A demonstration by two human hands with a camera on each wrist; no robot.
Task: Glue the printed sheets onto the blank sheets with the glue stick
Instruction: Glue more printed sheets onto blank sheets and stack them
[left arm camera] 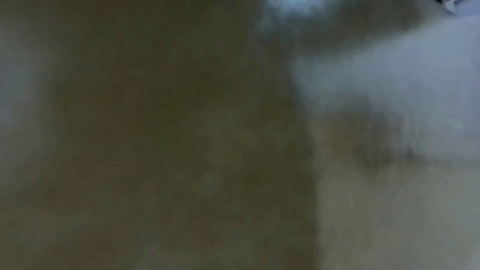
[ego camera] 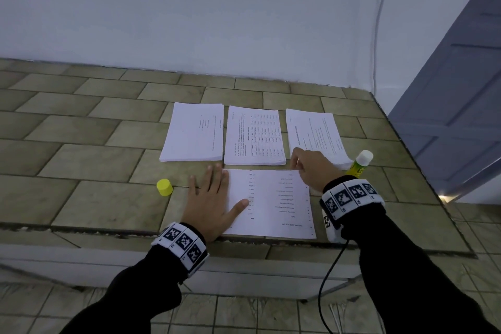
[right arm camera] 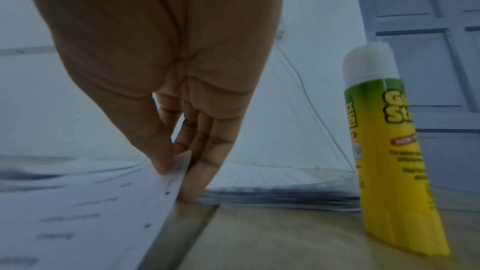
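- Left hand (ego camera: 210,203) lies flat, fingers straight, pressing the sheet (ego camera: 271,206) to the table (ego camera: 89,160); right hand (ego camera: 311,168) pinches its far corner.
- Uncapped glue stick (ego camera: 359,164) stands just right of the sheet: a knock could topple it, and the glue may dry.
- Lifting against the pressed edge may crease the sheet.

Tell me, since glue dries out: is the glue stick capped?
Uncapped. The glue stick stands upright with its white glue bare on top; the yellow cap sits apart beside the left hand.

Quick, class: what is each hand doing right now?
Left hand: open, flat on the printed sheet.
Right hand: pinching that sheet's far corner.
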